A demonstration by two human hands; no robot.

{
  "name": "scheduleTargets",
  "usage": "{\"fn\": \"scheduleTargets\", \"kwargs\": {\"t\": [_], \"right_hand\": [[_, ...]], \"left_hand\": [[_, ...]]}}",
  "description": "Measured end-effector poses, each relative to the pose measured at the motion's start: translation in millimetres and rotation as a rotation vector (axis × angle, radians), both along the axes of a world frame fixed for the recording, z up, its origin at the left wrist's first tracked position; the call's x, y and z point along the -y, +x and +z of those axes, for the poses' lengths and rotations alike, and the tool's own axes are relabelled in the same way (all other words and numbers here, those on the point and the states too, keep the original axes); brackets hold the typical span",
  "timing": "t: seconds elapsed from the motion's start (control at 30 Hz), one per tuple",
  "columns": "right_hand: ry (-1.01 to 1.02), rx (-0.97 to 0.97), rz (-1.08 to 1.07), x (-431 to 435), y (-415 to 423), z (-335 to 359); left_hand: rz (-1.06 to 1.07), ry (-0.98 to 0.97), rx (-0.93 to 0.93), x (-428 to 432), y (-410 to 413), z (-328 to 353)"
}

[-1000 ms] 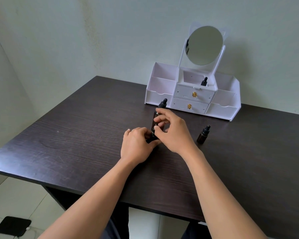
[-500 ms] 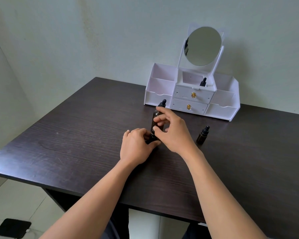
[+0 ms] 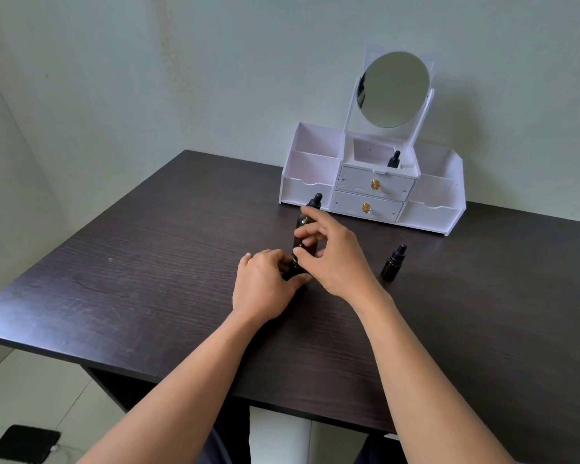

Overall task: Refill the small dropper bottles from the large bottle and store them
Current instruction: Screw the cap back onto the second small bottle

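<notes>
A tall bottle (image 3: 303,234) of dark brown glass with a black rubber dropper cap stands upright at the middle of the frame, on a worktop (image 3: 148,262) of dark, streaked wood grain. The left hand (image 3: 265,286) has its fingers (image 3: 275,257) and thumb curled round the bottle's foot. The right hand (image 3: 335,259) pinches the glass body between thumb and fingers (image 3: 307,232), with the forefinger stretched up to the shoulder.

Right of centre, well apart from both hands, a small dropper bottle (image 3: 393,262) stands alone. A second small bottle (image 3: 395,159) sits in the top middle compartment of a white box-shaped organiser (image 3: 315,155). The organiser has gold-knobbed drawers and a round mirror (image 3: 393,88), and stands at the upper right near the worktop's far edge.

Bare wood lies wide to the left of the hands and along the near edge at the bottom.

Since half a second ago, both grips and every bottle have stayed as they were.
</notes>
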State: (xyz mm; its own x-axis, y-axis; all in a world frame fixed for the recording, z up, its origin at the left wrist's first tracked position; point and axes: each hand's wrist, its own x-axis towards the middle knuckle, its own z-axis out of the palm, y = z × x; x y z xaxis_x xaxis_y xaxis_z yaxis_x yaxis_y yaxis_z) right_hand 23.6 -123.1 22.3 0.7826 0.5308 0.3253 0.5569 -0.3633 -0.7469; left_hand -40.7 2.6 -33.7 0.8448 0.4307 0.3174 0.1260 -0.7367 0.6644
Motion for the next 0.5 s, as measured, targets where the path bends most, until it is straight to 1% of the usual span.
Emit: {"fn": "scheduleTargets", "kwargs": {"t": [0.13,0.33,0.5], "right_hand": [[-0.094,0.007,0.036,0,0,-1],[-0.013,0.003,-0.023,-2,-2,-9],[-0.018,0.016,-0.071,-8,-1,-11]], "left_hand": [[-0.002,-0.007,-0.007,0,1,-1],[-0.002,0.007,-0.011,0,0,0],[-0.008,0.015,0.002,-1,2,-3]]}}
